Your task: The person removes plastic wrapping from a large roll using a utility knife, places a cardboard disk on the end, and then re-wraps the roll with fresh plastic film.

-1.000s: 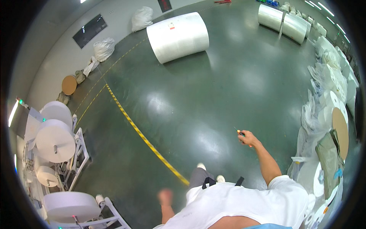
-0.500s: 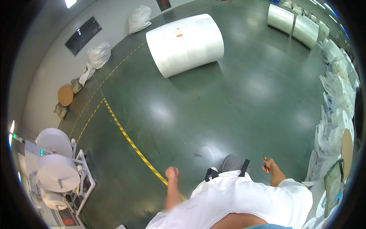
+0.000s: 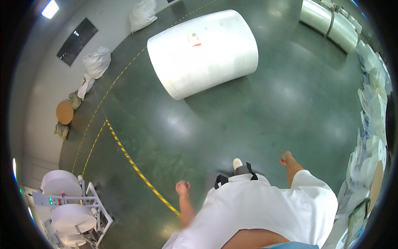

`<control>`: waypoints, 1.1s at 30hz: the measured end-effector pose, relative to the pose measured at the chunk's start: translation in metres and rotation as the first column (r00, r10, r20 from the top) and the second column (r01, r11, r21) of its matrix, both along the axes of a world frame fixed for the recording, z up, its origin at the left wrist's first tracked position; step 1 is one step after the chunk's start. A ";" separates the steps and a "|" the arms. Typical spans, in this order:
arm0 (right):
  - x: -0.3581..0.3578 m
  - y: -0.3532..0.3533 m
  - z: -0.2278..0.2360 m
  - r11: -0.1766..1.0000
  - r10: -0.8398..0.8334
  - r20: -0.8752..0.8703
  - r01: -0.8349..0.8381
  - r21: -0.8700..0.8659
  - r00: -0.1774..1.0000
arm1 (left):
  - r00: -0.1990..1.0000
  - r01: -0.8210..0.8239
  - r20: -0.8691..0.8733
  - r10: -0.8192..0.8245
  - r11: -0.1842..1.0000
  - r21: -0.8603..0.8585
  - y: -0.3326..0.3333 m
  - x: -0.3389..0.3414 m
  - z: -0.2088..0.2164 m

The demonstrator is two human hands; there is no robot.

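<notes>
My left hand (image 3: 182, 187) hangs low in front of my body, its fingers curled and nothing showing in them. On the other side, my right hand (image 3: 285, 157) is stretched out over the floor, closed round a small orange-handled tool that is mostly hidden and too small to tell its kind. Neither hand touches anything else. Ahead of me a large white roll (image 3: 203, 54) lies on its side, with a small label that has a red patch on it. It is well beyond the reach of both hands.
Yellow-black floor tape (image 3: 137, 166) runs along my left. A machine with white rolls (image 3: 74, 218) stands lower left. White sacks (image 3: 97, 62) and a round brown disc (image 3: 65, 112) line the wall. Wrapped rolls (image 3: 375, 145) line the right; more large rolls (image 3: 331, 25) lie far right.
I have moved forward, so the large white roll looks nearer and bigger. My right hand has swung forward with the orange-handled tool, now harder to see. A shoe has come into view.
</notes>
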State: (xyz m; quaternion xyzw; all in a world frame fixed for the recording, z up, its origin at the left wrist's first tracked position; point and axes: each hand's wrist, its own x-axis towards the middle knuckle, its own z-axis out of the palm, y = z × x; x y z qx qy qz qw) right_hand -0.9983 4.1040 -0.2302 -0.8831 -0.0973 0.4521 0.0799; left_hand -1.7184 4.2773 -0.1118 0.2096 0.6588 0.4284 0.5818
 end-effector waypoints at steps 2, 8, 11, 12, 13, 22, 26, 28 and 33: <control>-0.029 0.177 0.056 0.932 0.157 0.085 -0.176 0.317 0.984 | 0.987 -0.145 -0.097 0.129 0.974 -0.174 0.013 -0.015 -0.004; -0.097 0.573 0.185 0.487 0.349 0.118 -0.288 0.825 0.930 | 0.340 0.426 -0.724 -0.600 0.785 -0.450 0.076 -0.032 -0.032; -0.124 0.722 0.226 0.381 0.454 0.174 -0.367 0.849 0.874 | 0.273 0.501 -0.646 -0.713 0.679 -0.537 0.190 -0.037 -0.049; -0.131 0.765 0.237 0.352 0.453 0.259 -0.438 0.827 0.853 | 0.271 0.501 -0.563 -0.781 0.613 -0.611 0.231 -0.040 -0.052; -0.126 0.802 0.247 0.342 0.419 0.277 -0.433 0.834 0.865 | 0.251 0.568 -0.726 -0.640 0.705 -0.425 0.276 -0.029 -0.053; -0.110 1.105 0.287 0.205 0.347 0.511 -0.595 0.777 0.787 | 0.997 -0.071 0.030 0.069 0.995 0.070 0.697 0.058 -0.026; -0.090 1.205 0.272 0.278 0.366 0.587 -0.687 0.672 0.722 | 0.999 -0.046 -0.013 0.048 0.993 0.105 0.795 0.128 0.040; -0.088 1.241 0.274 0.312 0.386 0.554 -0.669 0.675 0.738 | 0.998 -0.056 -0.036 0.060 0.993 0.104 0.815 0.143 0.049; -0.087 1.283 0.276 0.388 0.465 0.574 -0.738 0.551 0.674 | 0.992 -0.107 -0.062 0.106 0.994 -0.017 0.842 0.156 0.056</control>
